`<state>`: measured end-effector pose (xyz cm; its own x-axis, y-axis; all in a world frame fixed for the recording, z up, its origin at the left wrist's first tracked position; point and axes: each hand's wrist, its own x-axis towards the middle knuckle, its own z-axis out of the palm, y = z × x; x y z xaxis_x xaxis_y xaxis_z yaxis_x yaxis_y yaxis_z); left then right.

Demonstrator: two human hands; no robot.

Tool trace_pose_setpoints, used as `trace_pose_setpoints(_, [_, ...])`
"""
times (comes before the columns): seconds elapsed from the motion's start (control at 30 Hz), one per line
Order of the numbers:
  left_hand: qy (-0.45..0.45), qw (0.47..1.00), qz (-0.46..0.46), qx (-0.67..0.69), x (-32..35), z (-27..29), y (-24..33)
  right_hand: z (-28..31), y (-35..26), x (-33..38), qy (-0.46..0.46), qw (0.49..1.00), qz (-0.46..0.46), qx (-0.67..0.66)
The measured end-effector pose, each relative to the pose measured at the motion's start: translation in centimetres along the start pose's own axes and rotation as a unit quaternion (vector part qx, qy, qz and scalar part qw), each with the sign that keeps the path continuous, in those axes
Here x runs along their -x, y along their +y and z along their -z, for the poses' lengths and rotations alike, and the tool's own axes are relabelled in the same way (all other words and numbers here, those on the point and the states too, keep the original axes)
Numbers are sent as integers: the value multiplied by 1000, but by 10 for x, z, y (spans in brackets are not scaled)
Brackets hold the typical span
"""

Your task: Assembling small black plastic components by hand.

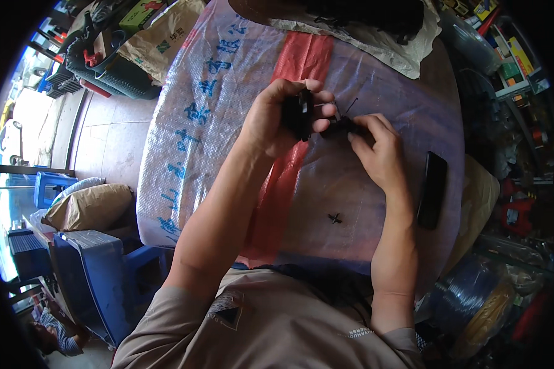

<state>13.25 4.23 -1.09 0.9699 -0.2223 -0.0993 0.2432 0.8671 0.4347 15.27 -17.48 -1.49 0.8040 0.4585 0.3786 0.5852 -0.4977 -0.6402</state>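
My left hand is curled around a bundle of small black plastic-looking pieces, raised above the covered table. Just to its right, my right hand pinches a small dark piece between thumb and fingers; its exact shape is hard to make out. A thin dark stem sticks up beside these fingertips. Nearer my body, one small black cross-shaped piece lies alone on the woven plastic sheet.
A black phone-like slab lies at the table's right. Brown paper bearing a dark heap covers the far edge. Blue plastic stools and a full sack stand left; a person is at lower left. Crowded shelves line the right.
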Motion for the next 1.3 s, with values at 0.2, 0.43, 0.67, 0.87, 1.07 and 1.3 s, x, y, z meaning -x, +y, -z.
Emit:
trace_pose_setpoints(0.2, [50, 998, -28, -10, -1, 0, -6, 12, -16, 0, 70, 965, -101, -231])
trace_pose_setpoints(0.43, [16, 917, -46, -396, 11, -25, -8, 18, -7, 1, 66, 882, -171, -435])
trace_pose_setpoints(0.67, [-5, 806, -105, -582, 17, -34, -27, 15, -14, 0, 86, 874, -142, -457])
trace_pose_setpoints(0.87, [8, 742, -293, -603, 12, -30, -47, 2, -12, 2, 50, 896, -117, -425])
trace_pose_setpoints(1.07, [-10, 816, -232, -529, 14, -34, -49, -1, -9, 3, 45, 897, -115, -425])
trace_pose_setpoints(1.3, [13, 767, -228, -600, 16, -29, -55, -2, -7, 4, 44, 902, -86, -422])
